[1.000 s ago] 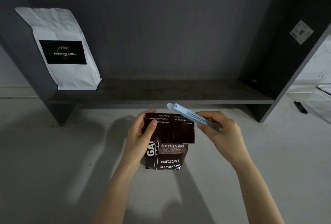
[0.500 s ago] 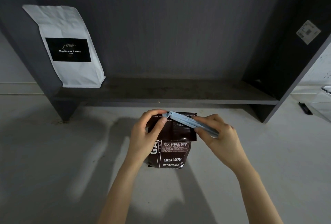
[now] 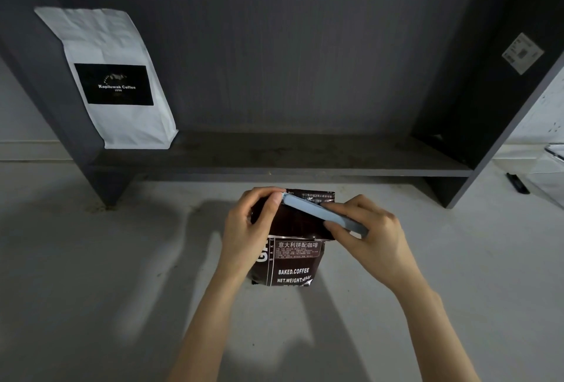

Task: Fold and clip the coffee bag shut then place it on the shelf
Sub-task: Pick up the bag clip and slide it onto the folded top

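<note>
A dark brown coffee bag [image 3: 293, 262] with white print stands on the pale floor in front of the shelf, its top folded over toward me. My left hand [image 3: 247, 229] grips the bag's folded top at its left side, thumb touching the clip's end. A long light-blue clip [image 3: 308, 209] lies slanted across the fold, and my right hand [image 3: 369, 232] pinches its right end. Whether the clip's jaws are closed on the fold is not visible. The dark grey shelf [image 3: 290, 165] sits just behind the bag.
A white coffee bag [image 3: 113, 79] with a black label leans at the shelf's left end. The shelf board to its right is bare up to the right side panel [image 3: 500, 125]. A small black object [image 3: 517, 187] lies on the floor at far right.
My right hand has brought the blue clip down and left onto the folded top, and my left thumb now meets its end. The view has moved closer to the bag.
</note>
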A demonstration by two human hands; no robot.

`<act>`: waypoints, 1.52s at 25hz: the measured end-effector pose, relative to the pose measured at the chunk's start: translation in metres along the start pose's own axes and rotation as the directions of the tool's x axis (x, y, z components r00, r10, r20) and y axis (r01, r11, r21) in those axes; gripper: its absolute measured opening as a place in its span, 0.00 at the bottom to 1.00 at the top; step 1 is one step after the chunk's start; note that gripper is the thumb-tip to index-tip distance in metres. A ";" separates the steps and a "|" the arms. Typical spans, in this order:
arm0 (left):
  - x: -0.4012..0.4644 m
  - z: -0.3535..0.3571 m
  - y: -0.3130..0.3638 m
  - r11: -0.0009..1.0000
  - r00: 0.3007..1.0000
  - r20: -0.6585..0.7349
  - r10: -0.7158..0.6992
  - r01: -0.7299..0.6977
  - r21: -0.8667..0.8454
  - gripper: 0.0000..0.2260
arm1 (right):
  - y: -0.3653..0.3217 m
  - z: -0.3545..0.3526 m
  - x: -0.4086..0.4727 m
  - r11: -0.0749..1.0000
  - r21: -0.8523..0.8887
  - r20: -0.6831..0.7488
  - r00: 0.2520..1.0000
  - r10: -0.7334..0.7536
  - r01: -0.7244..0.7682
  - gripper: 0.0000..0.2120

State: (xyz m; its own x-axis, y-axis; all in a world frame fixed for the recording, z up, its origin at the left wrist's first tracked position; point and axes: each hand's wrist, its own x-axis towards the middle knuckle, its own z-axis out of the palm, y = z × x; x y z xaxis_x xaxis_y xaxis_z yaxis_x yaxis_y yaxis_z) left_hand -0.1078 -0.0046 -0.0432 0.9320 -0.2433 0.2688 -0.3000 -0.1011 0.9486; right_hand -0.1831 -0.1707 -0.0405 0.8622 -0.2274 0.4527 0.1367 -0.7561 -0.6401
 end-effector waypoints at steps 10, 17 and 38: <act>0.003 0.004 0.005 0.943 0.960 -0.062 -0.273 0.254 -0.216 0.06 | 0.004 0.005 -0.001 0.979 -0.085 -0.062 0.979 -0.194 0.188 0.14; 0.003 0.003 0.002 0.941 0.963 -0.072 -0.259 0.234 -0.246 0.04 | 0.007 0.009 -0.001 0.987 0.108 -0.004 0.993 -0.115 0.115 0.13; -0.001 -0.013 -0.006 0.970 0.989 0.123 -0.081 0.107 -0.220 0.20 | 0.021 -0.035 -0.002 0.807 0.551 -0.023 0.963 0.270 -0.213 0.10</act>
State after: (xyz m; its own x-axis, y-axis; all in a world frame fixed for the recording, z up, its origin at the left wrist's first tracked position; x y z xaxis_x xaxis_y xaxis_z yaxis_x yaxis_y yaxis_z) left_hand -0.1044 0.0091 -0.0474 0.9210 -0.3513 0.1682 -0.1464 0.0879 0.9853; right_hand -0.1990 -0.2074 -0.0334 0.8556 -0.4373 0.2772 0.1953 -0.2233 -0.9550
